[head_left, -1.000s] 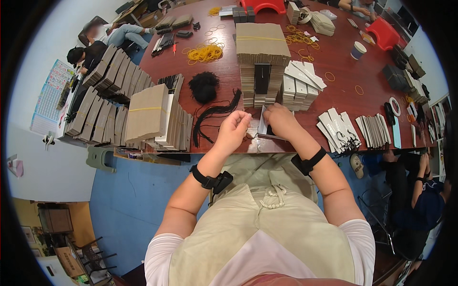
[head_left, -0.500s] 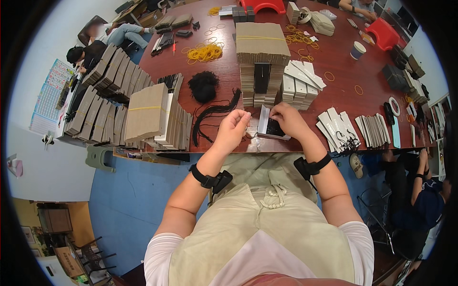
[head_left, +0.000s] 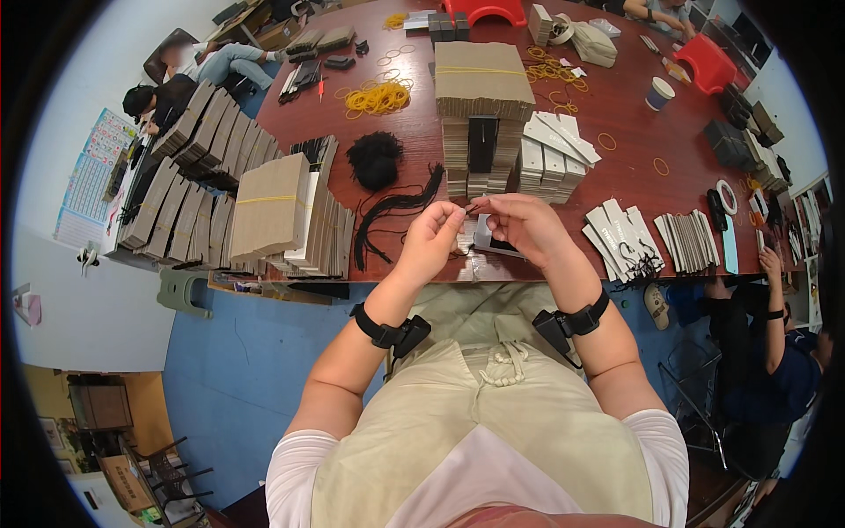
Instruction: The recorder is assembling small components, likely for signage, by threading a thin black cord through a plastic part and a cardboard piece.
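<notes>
The left hand (head_left: 431, 236) is pinched just beside the half-curled right hand (head_left: 531, 231).

white tags (head_left: 616, 234): dark lettering | carton (head_left: 123, 480): dark characters | wall chart (head_left: 90, 187): print too small

The loose cords (head_left: 403, 202) and ball (head_left: 375, 160) are black, the box (head_left: 481, 233) pale grey, the table (head_left: 635, 180) red-brown, the rubber bands (head_left: 377, 98) yellow, the stacked cards (head_left: 484, 77) grey-brown, the cup (head_left: 659, 93) white and dark blue, and the floor (head_left: 255, 352) blue.
</notes>
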`<state>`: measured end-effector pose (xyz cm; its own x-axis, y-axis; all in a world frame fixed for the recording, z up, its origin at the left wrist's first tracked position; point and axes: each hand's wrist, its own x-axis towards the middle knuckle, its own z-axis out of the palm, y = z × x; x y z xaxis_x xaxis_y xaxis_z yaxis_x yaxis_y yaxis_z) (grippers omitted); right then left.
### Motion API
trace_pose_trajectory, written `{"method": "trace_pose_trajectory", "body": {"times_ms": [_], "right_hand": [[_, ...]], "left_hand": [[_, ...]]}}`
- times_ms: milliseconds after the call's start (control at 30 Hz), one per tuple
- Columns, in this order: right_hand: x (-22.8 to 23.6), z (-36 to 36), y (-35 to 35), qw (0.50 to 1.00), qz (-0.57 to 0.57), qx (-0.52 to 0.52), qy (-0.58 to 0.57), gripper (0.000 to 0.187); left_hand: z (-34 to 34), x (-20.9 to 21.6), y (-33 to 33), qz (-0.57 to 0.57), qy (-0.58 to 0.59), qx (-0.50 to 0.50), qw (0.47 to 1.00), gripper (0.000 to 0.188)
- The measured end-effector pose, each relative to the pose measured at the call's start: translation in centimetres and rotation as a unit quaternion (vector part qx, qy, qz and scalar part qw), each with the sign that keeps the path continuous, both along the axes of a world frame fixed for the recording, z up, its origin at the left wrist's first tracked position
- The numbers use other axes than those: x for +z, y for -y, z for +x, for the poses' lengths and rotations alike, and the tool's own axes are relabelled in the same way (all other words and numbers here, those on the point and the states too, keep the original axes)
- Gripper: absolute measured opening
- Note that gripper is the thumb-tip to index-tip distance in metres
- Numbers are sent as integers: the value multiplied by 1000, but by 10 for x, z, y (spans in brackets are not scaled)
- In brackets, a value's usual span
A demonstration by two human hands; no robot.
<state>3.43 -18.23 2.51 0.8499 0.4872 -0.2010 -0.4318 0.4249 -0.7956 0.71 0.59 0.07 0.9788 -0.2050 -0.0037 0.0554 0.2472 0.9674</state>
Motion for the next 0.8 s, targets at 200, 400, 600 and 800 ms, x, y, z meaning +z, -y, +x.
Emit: {"method": "trace_pose_trajectory", "body": {"times_ms": [200, 400, 600, 800], "right_hand": [[-4, -2, -4, 1000, -24, 5, 1, 24], [-2, -2, -2, 999, 23, 26, -40, 26], [-2, -4, -7, 997, 5, 45, -65, 23], [-8, -7, -14, 995, -95, 13, -7, 24]], "left_hand": [[-1, 1, -2, 3, 2, 1, 1000, 11], [-2, 0, -3, -12, -1, -7, 1000, 13], [-2, 0, -1, -8, 7, -1, 1000, 11], [-2, 2, 1, -31, -11, 6, 999, 11]]}}
